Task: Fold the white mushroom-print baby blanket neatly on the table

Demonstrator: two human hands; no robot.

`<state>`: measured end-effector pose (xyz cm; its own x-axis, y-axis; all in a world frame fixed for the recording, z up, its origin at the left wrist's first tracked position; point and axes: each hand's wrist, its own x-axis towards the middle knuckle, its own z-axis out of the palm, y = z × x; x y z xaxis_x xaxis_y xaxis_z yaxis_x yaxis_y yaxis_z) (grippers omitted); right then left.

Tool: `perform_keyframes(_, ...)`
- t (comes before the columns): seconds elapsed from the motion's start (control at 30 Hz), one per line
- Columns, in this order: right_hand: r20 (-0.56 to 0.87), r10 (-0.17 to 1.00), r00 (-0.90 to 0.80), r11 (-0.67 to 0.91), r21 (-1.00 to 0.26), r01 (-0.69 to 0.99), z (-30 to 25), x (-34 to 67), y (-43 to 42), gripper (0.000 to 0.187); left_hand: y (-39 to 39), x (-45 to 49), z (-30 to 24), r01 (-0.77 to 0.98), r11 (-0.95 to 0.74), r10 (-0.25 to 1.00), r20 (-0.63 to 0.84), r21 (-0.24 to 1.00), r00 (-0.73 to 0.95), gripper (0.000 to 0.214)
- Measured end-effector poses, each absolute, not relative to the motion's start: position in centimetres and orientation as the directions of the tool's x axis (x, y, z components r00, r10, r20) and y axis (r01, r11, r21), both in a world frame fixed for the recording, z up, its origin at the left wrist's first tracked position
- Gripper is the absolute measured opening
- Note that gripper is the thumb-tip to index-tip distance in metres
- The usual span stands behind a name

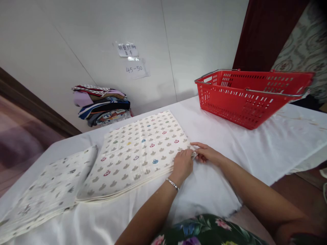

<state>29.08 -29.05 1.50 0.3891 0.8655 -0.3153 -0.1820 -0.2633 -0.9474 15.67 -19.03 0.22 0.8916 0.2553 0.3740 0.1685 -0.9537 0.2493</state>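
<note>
A folded cream cloth (pixel 143 153) with a mushroom print lies flat in several layers on the white-covered table. My left hand (pixel 183 164), with a silver bracelet at the wrist, is at its near right corner, fingers curled over the layers and closed on them. Just right of that corner, my right hand (pixel 208 153) has its thumb and fingers closed around the tip of the fabric, the index finger stretched along the edge. The tips of both hands nearly meet there. At the left lies a second folded cloth (pixel 56 183) with a small grey print, touching the mushroom one.
A red plastic basket (pixel 230 105) with metal handles stands at the back right of the white tablecloth (pixel 219 136). Behind the table's far left edge, a pile of folded clothes (pixel 102 105) rests against the wall. Two paper notes (pixel 135 68) are taped above.
</note>
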Motion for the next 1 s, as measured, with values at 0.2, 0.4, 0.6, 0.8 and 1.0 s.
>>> perform_keyframes(0.2,-0.297,0.880,0.371,-0.239,-0.951,-0.195,1.71,29.13,-29.11,0.053,-18.86,15.65,0.24,0.174,-0.889,0.353,0.392,0.423,0.850,0.020)
perform_keyframes(0.4,-0.278,0.879,0.388,-0.245,-0.960,-0.134,1.99,28.93,-29.19,0.054,-18.94,15.51,0.47,0.141,-0.821,0.391,0.365,0.553,0.845,0.018)
perform_keyframes(0.6,-0.254,0.895,0.368,-0.234,-0.967,-0.099,2.01,28.86,-29.33,0.060,-18.80,15.61,0.03,0.106,-0.758,0.424,0.362,0.644,0.830,0.014)
perform_keyframes(0.8,-0.229,0.900,0.371,-0.222,-0.973,-0.063,1.79,29.03,-29.25,0.062,-18.72,15.82,0.32,0.103,-0.732,0.454,0.370,0.673,0.810,0.016)
perform_keyframes(1.0,-0.240,0.895,0.376,-0.226,-0.971,-0.081,1.70,28.97,-29.19,0.067,-19.05,15.94,0.72,0.080,-0.815,0.366,0.403,0.574,0.839,0.016)
